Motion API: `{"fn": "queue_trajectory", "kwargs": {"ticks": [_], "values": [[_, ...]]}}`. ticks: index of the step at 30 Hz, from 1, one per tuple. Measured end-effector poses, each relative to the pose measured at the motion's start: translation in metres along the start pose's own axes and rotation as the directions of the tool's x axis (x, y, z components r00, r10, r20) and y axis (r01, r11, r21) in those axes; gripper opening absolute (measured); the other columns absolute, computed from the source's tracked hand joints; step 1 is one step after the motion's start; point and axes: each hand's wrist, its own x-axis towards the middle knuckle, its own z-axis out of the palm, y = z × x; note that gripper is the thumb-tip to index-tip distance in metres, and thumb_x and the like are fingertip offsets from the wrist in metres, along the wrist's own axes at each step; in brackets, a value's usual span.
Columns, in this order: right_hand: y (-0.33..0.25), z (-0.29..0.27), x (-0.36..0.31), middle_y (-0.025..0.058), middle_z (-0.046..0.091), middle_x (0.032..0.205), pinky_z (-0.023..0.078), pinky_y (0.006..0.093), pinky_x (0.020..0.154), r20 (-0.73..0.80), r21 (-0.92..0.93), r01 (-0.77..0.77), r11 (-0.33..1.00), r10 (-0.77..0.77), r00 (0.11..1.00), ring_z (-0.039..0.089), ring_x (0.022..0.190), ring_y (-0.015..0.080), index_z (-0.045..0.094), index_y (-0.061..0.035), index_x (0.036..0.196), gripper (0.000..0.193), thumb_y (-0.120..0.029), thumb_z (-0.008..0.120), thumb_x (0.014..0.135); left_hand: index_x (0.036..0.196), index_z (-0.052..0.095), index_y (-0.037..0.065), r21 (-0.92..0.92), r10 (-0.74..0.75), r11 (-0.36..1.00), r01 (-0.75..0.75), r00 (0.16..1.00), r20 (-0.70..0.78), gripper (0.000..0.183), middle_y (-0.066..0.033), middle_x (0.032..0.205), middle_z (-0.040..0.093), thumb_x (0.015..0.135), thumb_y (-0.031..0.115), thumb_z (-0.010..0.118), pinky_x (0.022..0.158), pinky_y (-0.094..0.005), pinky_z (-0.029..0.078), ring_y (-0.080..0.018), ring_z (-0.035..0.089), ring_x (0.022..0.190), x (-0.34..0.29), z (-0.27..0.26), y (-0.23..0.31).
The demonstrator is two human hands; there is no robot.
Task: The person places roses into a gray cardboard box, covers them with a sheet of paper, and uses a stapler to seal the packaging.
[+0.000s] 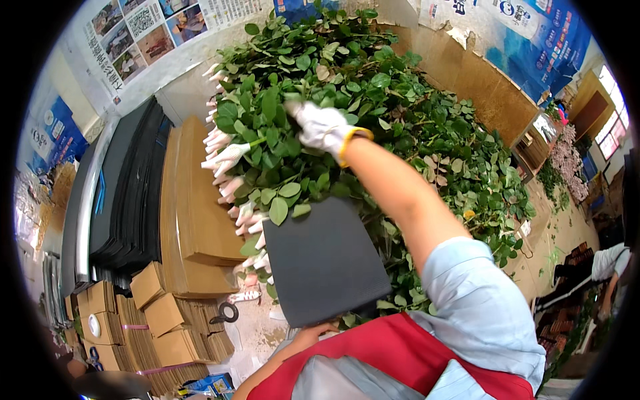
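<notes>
My right hand (325,128), in a white glove with a yellow cuff, reaches over a big heap of leafy cut stems (373,87). Its fingertips are smeared by motion among the leaves, so any grip on a stem is unclear. Pale flower heads in white sleeves (230,158) stick out along the heap's left side. A dark grey flat panel (323,257) lies tilted against the near part of the heap. Bare, my left hand (319,331) is at the panel's near edge; its fingers are mostly hidden.
Tall brown cardboard sheets (200,200) and black sheets (130,187) stand to the left. Folded cartons (167,327) and a roll of dark tape (228,312) are nearer. A cardboard wall (467,87) backs the heap. Another person (610,263) is at far right.
</notes>
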Motion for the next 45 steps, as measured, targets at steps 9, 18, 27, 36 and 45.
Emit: {"fn": "queue_trajectory", "kwargs": {"ticks": [9, 18, 27, 36, 45], "values": [[0.018, -0.106, -0.014, 0.0154, 0.067, 0.092, 0.055, 0.0385, 0.070, -0.580, 0.262, -0.490, 0.831, 0.542, 0.609, 0.067, 0.080, 0.0303, 0.062, -0.0091, 0.106, 0.026, -0.020, 0.058, 0.084, 0.108, 0.065, 0.009, 0.115, 0.325, 0.943, -0.312, 0.937, -0.130, 0.038, -0.0130, 0.116, 0.061, 0.075, 0.027, 0.073, 0.100, -0.0361, 0.040, -0.0313, 0.055, 0.112, -0.003, 0.011, -0.016], [-0.049, -0.179, -0.055, 0.0159, 0.068, 0.094, 0.057, 0.0383, 0.070, -0.051, -0.334, 0.164, 0.928, -0.191, 0.980, 0.067, 0.077, 0.0278, 0.067, -0.0140, 0.108, 0.028, -0.022, 0.059, 0.082, 0.108, 0.065, 0.009, 0.127, 0.280, 0.957, -0.262, 0.947, -0.156, 0.038, -0.0137, 0.116, 0.060, 0.075, 0.027, 0.075, 0.102, -0.0426, 0.033, -0.0322, 0.042, 0.120, -0.007, 0.010, -0.007], [0.032, -0.033, 0.087, 0.0112, 0.061, 0.115, 0.047, 0.0501, 0.085, -0.061, -0.386, -0.005, 0.923, -0.020, 0.998, 0.060, 0.100, 0.0290, 0.062, -0.0073, 0.108, 0.029, -0.017, 0.048, 0.084, 0.109, 0.067, 0.008, -0.065, 0.128, 0.989, -0.135, 0.987, -0.100, 0.037, -0.0141, 0.119, 0.059, 0.077, 0.026, 0.073, 0.101, -0.0389, 0.037, -0.0299, 0.047, 0.119, 0.009, -0.003, -0.011], [0.046, -0.052, 0.085, 0.0173, 0.069, 0.086, 0.055, 0.0392, 0.070, -0.019, -0.332, 0.027, 0.943, -0.035, 0.999, 0.067, 0.084, 0.0308, 0.067, -0.0036, 0.080, 0.016, -0.010, 0.058, 0.068, 0.109, 0.067, 0.008, -0.073, 0.053, 0.996, -0.059, 0.995, -0.086, 0.036, -0.0143, 0.121, 0.059, 0.078, 0.025, 0.073, 0.100, -0.0374, 0.038, -0.0291, 0.049, 0.119, 0.007, -0.005, -0.016], [0.044, -0.205, -0.003, 0.0084, 0.066, 0.098, 0.055, 0.0381, 0.070, -0.498, -0.534, -0.075, 0.842, -0.242, 0.833, 0.066, 0.082, 0.0280, 0.061, -0.0110, 0.112, 0.038, -0.010, 0.060, 0.074, 0.117, 0.063, 0.010, 0.172, 0.229, 0.965, -0.197, 0.954, -0.192, 0.035, -0.0148, 0.119, 0.060, 0.083, 0.018, 0.066, 0.095, -0.0350, 0.044, -0.0291, 0.056, 0.112, -0.018, 0.008, 0.018]]}}
